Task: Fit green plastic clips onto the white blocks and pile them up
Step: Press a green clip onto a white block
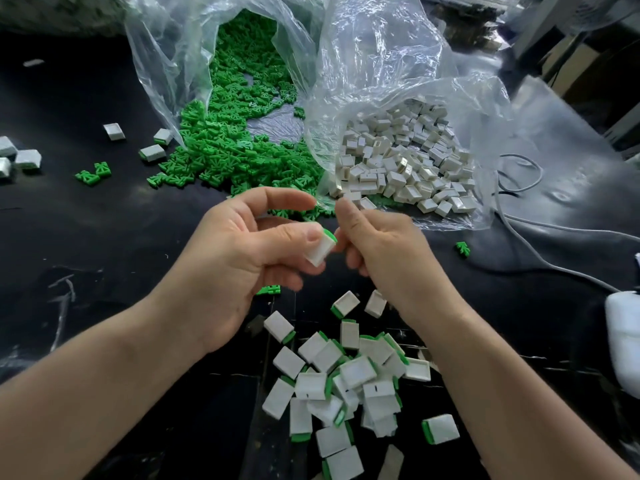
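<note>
A small white plastic block with a green clip (320,249) fitted at one end is held above the middle of the black bench (104,237); it is pinched by the left hand (242,258), the thumb pressed on its top face and the fingers curled beneath; the right hand (381,251) is held just beside it with fingers curled, and whether its fingertips grip the green end cannot be told, since they are blurred; a pile of white blocks fitted with green clips (349,379) lies under the hands at the near edge; towards the far edge a heap of loose green plastic clips (235,150) is spilled from a clear plastic bag (166,46); just right of it, loose white plastic blocks (398,161) are spilled from a second clear plastic bag (381,46); a few fitted blocks (27,157) lie at the left edge
</note>
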`<state>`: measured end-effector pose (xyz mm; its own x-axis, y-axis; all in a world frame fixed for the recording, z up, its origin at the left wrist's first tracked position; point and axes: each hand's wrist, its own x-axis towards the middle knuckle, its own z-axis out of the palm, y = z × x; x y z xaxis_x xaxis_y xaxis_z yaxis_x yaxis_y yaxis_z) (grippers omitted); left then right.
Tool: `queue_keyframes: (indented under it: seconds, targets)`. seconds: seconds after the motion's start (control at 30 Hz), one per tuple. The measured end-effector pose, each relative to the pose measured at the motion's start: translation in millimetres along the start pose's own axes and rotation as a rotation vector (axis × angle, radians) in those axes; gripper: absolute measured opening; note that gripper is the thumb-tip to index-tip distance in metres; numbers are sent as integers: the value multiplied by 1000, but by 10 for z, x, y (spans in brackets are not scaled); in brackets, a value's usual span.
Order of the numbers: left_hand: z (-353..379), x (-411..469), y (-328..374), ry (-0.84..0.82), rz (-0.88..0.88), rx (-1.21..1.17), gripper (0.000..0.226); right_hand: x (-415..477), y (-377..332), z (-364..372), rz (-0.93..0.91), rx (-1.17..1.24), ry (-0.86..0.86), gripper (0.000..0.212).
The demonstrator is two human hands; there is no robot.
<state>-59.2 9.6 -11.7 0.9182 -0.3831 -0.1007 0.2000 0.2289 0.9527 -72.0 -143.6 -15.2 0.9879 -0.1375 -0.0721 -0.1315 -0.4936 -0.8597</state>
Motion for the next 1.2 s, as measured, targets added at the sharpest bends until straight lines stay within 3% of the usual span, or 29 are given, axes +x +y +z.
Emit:
queue_keyframes:
  seconds: [0.13,0.23,0.3,0.43,0.57,0.77,0.87,0.93,1.03,1.1,1.2]
  targets:
    - [33,-70,-10,-191,-8,218,28,145,149,-52,-94,-337,167,17]
    - [61,-131,8,-400,-33,321,32,217,215,-68,-128,-491,206,34]
    - [73,-127,17,-358,-9,348,28,251,234,-68,-144,-562,160,45]
    - [64,-61,23,-112,-10,267,22,271,289,-48,-105,-669,14,54]
    - [51,-31,14,-24,-9,223,5,282,284,-86,-188,-721,175,46]
    - [30,5,-34,67,-13,231,11,265,281,-98,-194,-562,226,39]
    - [13,52,-52,144,-22,233,11,184,148,-39,-250,-144,176,33]
    - [4,66,-49,134,-44,229,27,84,55,43,-342,28,101,36]
    - [6,57,-39,132,-25,210,26,-12,0,149,-446,61,29,41]
    - [-19,68,-27,193,32,188,11,-12,-5,142,-387,86,18,35]
    - [-72,109,9,288,87,133,20,20,15,105,-295,-45,19,22]
